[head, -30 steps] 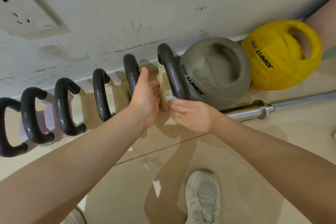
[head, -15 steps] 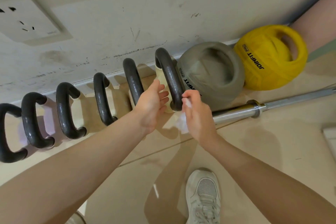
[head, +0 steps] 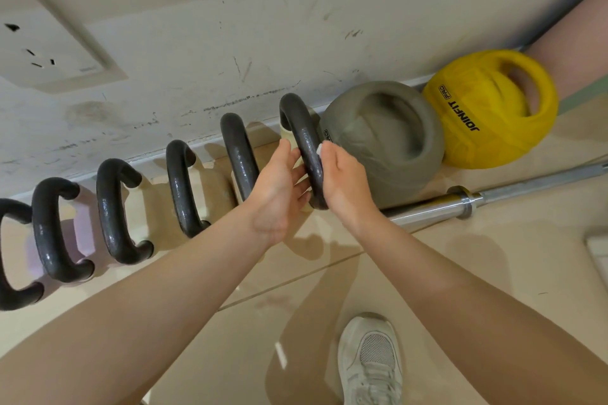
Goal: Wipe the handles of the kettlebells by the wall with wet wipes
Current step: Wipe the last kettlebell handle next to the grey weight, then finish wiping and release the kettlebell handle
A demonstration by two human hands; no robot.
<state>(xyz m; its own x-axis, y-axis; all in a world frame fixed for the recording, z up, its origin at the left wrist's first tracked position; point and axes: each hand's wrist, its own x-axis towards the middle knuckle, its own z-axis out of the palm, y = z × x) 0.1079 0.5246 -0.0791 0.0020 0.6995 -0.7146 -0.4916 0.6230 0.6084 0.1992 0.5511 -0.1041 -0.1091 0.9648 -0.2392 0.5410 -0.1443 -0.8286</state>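
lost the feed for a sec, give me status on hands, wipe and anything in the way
Right hand pinching wet wipe against rightmost dark handle. Left hand open, steadying that handle. Grey ball crowds its right side.

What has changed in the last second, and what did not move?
The right hand, pressing the wet wipe, slid up along the rightmost dark handle from its lower end. The left hand stayed open against that handle. The kettlebells and barbell did not move.

Dark, faintly glossy, pebbled metal kettlebell handle (head: 304, 145); polished chrome barbell (head: 493, 199); matt rubbery grey ball (head: 388, 154); scuffed wall (head: 197, 52).
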